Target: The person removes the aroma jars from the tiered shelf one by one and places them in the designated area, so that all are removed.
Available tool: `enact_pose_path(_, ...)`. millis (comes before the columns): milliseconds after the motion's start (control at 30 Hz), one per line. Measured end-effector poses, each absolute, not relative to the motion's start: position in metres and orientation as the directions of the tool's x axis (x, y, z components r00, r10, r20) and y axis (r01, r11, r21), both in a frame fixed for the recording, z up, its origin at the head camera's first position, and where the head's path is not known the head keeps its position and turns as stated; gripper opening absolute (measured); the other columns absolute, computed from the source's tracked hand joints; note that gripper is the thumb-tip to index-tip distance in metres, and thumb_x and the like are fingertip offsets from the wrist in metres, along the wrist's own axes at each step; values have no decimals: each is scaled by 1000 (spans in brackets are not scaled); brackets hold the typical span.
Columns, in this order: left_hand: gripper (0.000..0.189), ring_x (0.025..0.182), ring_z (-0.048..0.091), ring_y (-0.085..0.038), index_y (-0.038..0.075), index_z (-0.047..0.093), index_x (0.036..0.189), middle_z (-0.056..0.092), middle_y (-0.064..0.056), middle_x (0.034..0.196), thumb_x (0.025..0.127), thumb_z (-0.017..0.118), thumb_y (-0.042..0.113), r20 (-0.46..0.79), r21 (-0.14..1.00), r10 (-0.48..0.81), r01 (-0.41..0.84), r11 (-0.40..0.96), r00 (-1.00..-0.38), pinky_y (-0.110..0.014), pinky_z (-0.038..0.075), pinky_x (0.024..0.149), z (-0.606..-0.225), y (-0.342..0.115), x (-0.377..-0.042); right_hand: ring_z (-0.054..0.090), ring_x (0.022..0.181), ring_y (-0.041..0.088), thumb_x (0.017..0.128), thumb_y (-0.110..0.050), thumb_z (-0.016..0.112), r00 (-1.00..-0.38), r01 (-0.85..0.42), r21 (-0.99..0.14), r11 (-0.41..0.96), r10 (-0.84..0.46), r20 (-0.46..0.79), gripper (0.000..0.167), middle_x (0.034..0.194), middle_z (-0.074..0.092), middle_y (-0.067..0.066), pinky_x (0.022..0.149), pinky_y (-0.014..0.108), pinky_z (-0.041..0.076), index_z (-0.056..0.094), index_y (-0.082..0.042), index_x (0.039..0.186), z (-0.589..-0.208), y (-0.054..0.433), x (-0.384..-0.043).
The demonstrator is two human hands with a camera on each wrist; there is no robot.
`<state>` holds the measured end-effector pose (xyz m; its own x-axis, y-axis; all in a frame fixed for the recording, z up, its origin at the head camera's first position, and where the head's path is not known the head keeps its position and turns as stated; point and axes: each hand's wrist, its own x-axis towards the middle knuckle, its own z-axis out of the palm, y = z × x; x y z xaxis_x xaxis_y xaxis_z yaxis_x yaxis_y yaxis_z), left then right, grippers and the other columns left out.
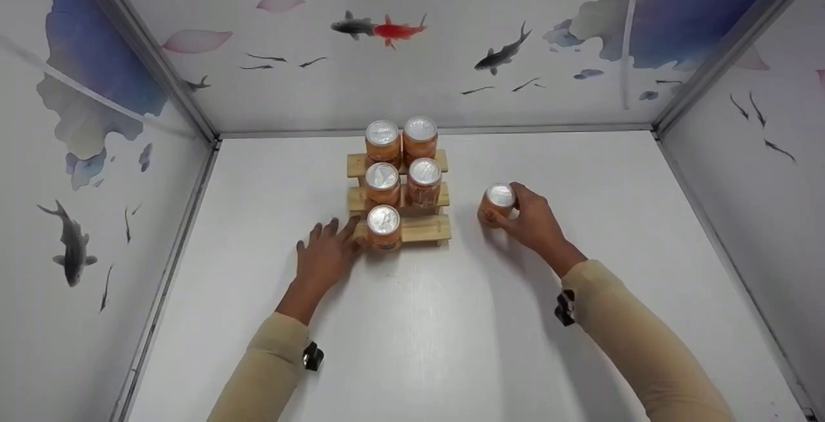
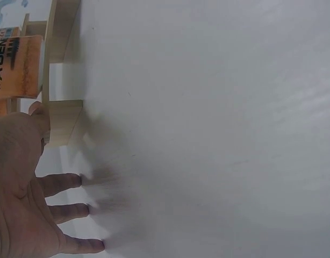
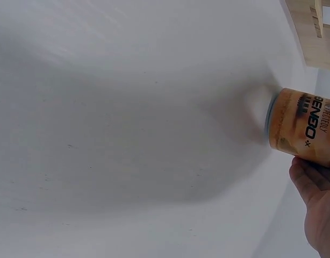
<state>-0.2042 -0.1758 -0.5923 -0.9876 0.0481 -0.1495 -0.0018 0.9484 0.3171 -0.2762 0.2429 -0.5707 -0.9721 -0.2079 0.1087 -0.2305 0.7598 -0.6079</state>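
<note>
On the table stands a three-step wooden rack point(image 1: 425, 229) bearing several orange cans with silvery lids. Both the top and middle steps hold two cans; the bottom step has one can point(image 1: 384, 229) at its left. My left hand point(image 1: 325, 258) grips the left end of the bottom step between thumb and forefinger. In the left wrist view its other fingers point(image 2: 68, 212) are spread, tips down at the tabletop. To the right of the rack, my right hand point(image 1: 535, 219) holds another orange can point(image 1: 496, 206) by its sides. Dark lettering shows on this can point(image 3: 302, 126) in the right wrist view.
A white tabletop point(image 1: 399, 345) surrounds the rack. Fish-patterned panels enclose it, with a back wall point(image 1: 451, 87) close behind the rack, a left wall point(image 1: 129, 319) and a right wall point(image 1: 760, 203). Grey metal strips run along the edges.
</note>
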Motion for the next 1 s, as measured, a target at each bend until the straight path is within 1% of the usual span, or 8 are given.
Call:
enact_pose_path(167,63,161,39,-52,33,42,172,46,-20,174,114,54,54,-142,322,55,6,947,-988,-86,37,117,-591,-176,-203,72,130,42,100,-28,85,-975,-215,-589,779,-200,92,66,139,71,28,107,59,60,57,8,148,-569,244,-276)
enact_pose_path(267,63,161,39,-52,33,41,172,45,-19,174,114,53,55,-145,321,55,6,947,-988,-86,37,117,-591,-176,-203,67,137,45,101,-33,84,-980,-196,-558,806,-185,76,75,148,66,30,113,61,56,52,9,154,-566,243,-275)
enact_pose_path(367,62,161,38,-52,33,41,172,45,-19,175,115,50,56,-153,329,52,-1,944,-987,-86,36,117,-592,-177,-204,59,145,49,101,-40,83,-983,-182,-527,830,-170,71,85,158,57,31,120,64,50,45,7,161,-561,240,-274)
enact_pose_path(467,62,162,38,-52,34,42,172,45,-19,175,116,47,59,-158,330,49,-6,944,-986,-86,36,118,-594,-177,-205,57,148,51,101,-44,81,-980,-200,-507,839,-174,99,88,163,52,30,120,67,49,42,3,164,-555,236,-272)
enact_pose_path(600,62,161,39,-53,33,42,172,45,-20,174,116,44,61,-157,320,49,-4,947,-986,-87,36,117,-594,-177,-206,60,144,49,101,-46,79,-968,-249,-500,830,-199,153,85,162,53,27,116,66,53,44,-1,164,-547,228,-270)
enact_pose_path(700,62,160,40,-53,33,43,171,46,-20,173,116,45,59,-148,313,49,0,950,-988,-87,37,116,-594,-177,-206,61,144,46,101,-49,79,-959,-282,-496,822,-220,180,85,160,56,24,115,64,55,46,-3,164,-541,220,-268)
enact_pose_path(900,61,160,40,-53,33,44,171,46,-21,173,116,46,59,-146,314,54,6,950,-988,-86,38,116,-594,-177,-205,60,146,44,101,-52,78,-939,-340,-452,824,-274,208,85,158,59,23,117,63,54,48,-2,163,-535,205,-262)
enact_pose_path(1000,62,160,40,-53,33,43,171,46,-20,173,116,46,60,-147,317,53,4,949,-988,-86,38,116,-593,-177,-205,63,141,44,101,-51,79,-925,-378,-439,815,-306,226,84,156,61,23,114,62,56,50,-1,161,-533,196,-258)
